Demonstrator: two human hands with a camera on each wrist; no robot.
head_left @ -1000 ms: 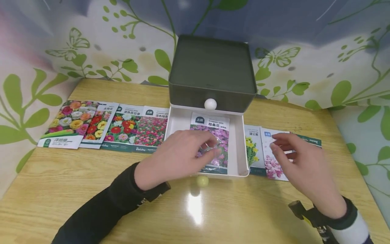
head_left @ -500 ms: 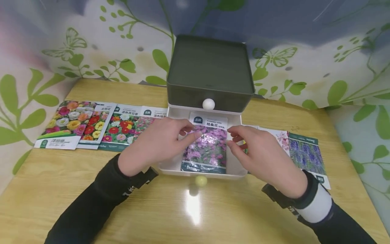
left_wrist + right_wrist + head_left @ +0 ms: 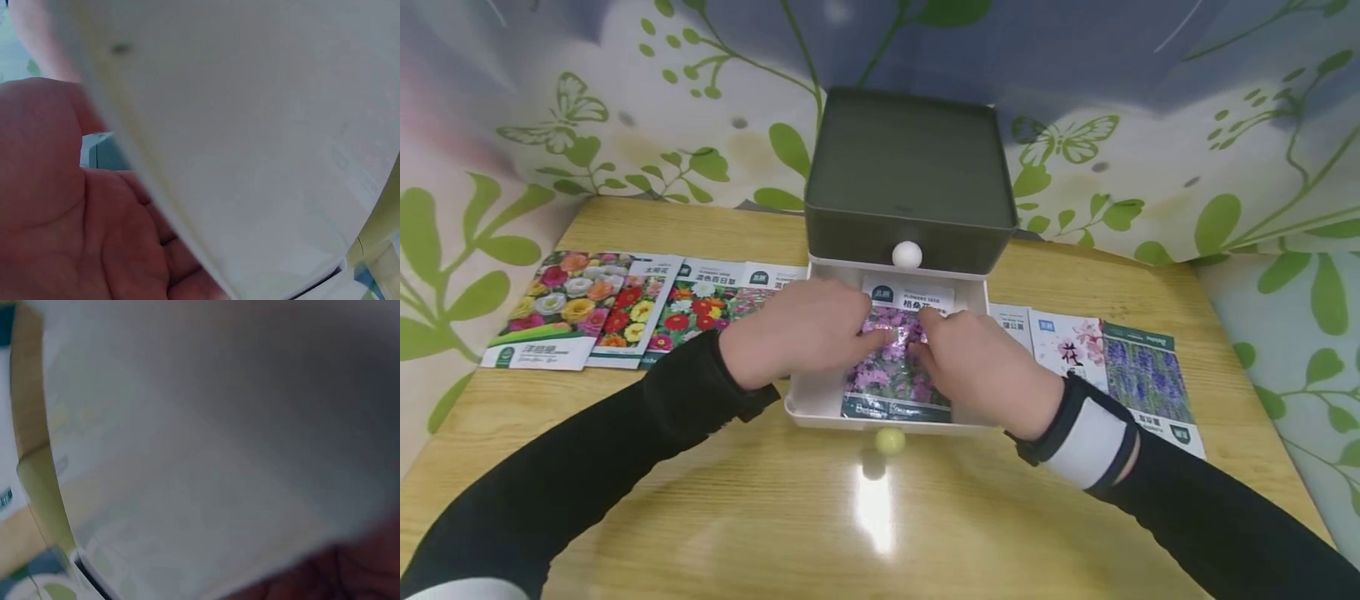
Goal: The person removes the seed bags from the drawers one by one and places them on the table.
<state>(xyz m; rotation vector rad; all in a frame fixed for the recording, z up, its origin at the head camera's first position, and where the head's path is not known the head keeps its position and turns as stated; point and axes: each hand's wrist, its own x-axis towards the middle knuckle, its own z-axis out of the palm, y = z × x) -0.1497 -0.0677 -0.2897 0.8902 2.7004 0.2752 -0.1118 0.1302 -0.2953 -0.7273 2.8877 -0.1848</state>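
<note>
A flower seed packet with purple blooms lies in the pulled-out white drawer. My left hand reaches over the drawer's left side, thumb lying on the packet. From the right my right hand bends over the packet, thumb and a finger at its upper right. Most fingertips of both hands are hidden, so whether they pinch the packet is unclear. A pale wall covers much of the left wrist view, beside the palm. The right wrist view is mostly filled by a blurred pale surface.
The dark drawer box stands behind with a white knob above the drawer. A yellow knob sits on the drawer front. Several seed packets overlap on the table's left; more lie on the right.
My right hand has come left from the packets on the right to the drawer. My left hand went left off the packet's middle, then came back in. The packet stays in the drawer.
</note>
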